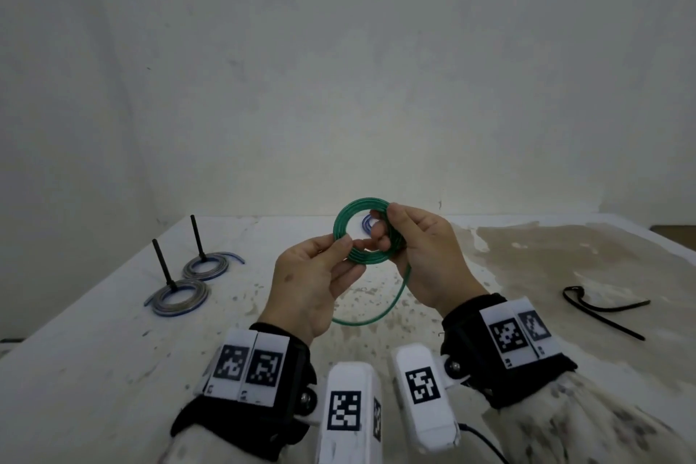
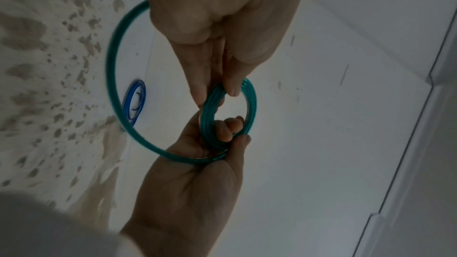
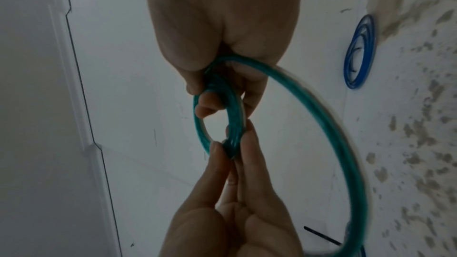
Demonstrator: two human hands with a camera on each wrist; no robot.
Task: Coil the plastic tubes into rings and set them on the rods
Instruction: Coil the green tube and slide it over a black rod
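A green plastic tube (image 1: 356, 208) is wound into a small ring held up over the table, between both hands. My left hand (image 1: 341, 247) pinches the ring's lower left edge between thumb and fingers. My right hand (image 1: 388, 228) grips the ring's right side, with fingers curled through its middle. A loose green tail (image 1: 395, 298) hangs from the right hand and curves down under the left. The left wrist view shows the ring (image 2: 251, 105) and the right wrist view shows the tail (image 3: 333, 134) sweeping wide. Two black rods (image 1: 162, 264) (image 1: 197, 237) stand at the left, each with a blue-grey ring (image 1: 177, 298) (image 1: 207, 267) round its base.
A blue coil (image 1: 367, 224) lies flat on the table behind the hands, also visible as the blue coil (image 3: 361, 52) in the right wrist view. A bent black strip (image 1: 602, 309) lies at the right. The white table (image 1: 94, 350) is stained brown at the right and ends at a white wall.
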